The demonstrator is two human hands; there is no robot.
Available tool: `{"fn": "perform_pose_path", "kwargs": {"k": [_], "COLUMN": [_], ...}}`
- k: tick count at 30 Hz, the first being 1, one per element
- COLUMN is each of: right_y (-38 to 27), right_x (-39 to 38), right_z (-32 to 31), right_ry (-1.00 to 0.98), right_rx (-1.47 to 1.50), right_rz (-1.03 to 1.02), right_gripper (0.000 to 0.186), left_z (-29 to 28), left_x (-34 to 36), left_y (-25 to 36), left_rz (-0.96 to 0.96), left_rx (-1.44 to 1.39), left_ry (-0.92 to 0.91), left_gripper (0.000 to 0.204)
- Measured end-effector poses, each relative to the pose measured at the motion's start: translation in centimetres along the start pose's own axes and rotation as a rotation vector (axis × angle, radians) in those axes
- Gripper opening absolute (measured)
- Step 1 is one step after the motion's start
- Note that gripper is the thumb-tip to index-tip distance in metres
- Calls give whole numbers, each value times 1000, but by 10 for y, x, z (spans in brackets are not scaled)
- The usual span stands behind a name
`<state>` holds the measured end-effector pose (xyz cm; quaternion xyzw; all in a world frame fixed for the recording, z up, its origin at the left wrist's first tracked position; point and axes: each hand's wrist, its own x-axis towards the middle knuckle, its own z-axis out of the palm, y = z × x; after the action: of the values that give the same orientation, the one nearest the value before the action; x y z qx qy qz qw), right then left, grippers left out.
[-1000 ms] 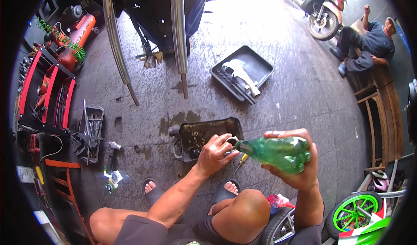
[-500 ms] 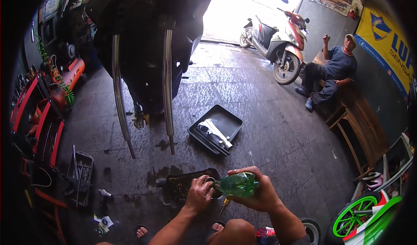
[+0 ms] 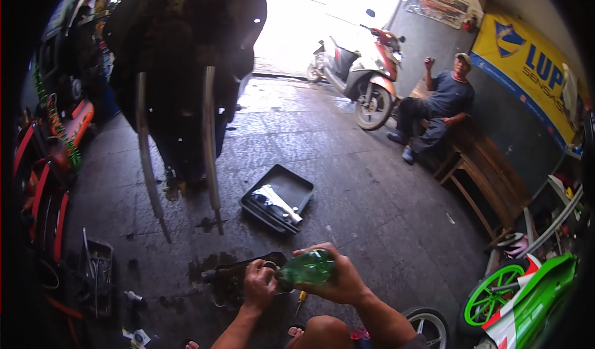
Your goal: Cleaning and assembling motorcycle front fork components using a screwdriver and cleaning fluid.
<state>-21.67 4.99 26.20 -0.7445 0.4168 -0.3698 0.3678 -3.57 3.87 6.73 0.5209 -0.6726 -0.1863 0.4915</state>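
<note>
Green plastic fills your right hand (image 3: pixel 347 282): its fingers clamp around the bottle (image 3: pixel 312 267), tilted with its neck beside your left hand (image 3: pixel 259 286), over the dark pan (image 3: pixel 228 286). Your left fingers curl; what they grip, you cannot tell. The pan's contents look murky; beyond, a black tray (image 3: pixel 294 187) holds a white part (image 3: pixel 277 203).
</note>
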Motion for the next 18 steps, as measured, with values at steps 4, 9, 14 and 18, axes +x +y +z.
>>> {"fn": "perform_pose_path", "kwargs": {"k": [4, 9, 14, 18], "right_y": [0, 6, 7, 8], "right_x": [1, -1, -4, -6], "right_z": [6, 6, 7, 8], "right_ry": [47, 83, 164, 171], "right_rx": [6, 5, 106, 116], "right_rz": [-20, -27, 24, 28], "right_gripper": [61, 61, 63, 65], "left_z": [3, 1, 3, 10], "left_x": [1, 3, -2, -3], "left_y": [-5, 3, -1, -7], "left_rz": [-51, -100, -107, -88], "left_rx": [-49, -36, -105, -128], "left_ry": [-20, -50, -6, 30], "left_gripper": [22, 25, 24, 25]}}
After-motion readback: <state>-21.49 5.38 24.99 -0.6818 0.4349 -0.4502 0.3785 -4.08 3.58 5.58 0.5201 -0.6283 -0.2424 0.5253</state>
